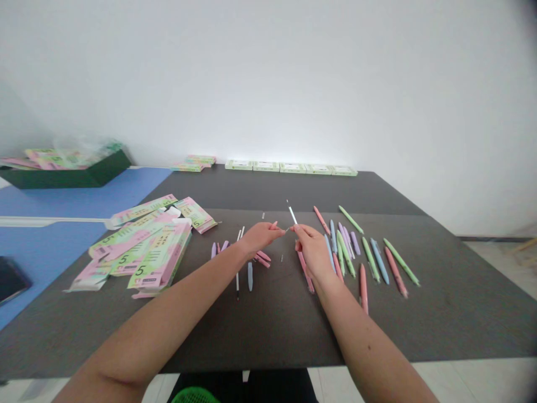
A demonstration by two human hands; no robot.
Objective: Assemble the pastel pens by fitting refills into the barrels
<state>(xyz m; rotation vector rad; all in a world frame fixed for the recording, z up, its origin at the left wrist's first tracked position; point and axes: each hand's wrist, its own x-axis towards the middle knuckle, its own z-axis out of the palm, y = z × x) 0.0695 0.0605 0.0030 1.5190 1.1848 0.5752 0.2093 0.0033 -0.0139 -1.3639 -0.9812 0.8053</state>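
My right hand pinches a white pen refill, which points up and away from me. My left hand faces it, with a small pink pen part between its fingertips. The two hands almost meet over the dark table. Just below my left hand lie loose pink pen barrels, a pale blue barrel half and a black-tipped refill. Beyond my right hand, several pastel pens lie in a loose fan.
Printed pink-and-green cardboard pen boxes lie in a heap at the table's left. Several flat green-and-white boxes line the far edge. A dark green tray of packets stands on a blue surface. A black device lies at far left.
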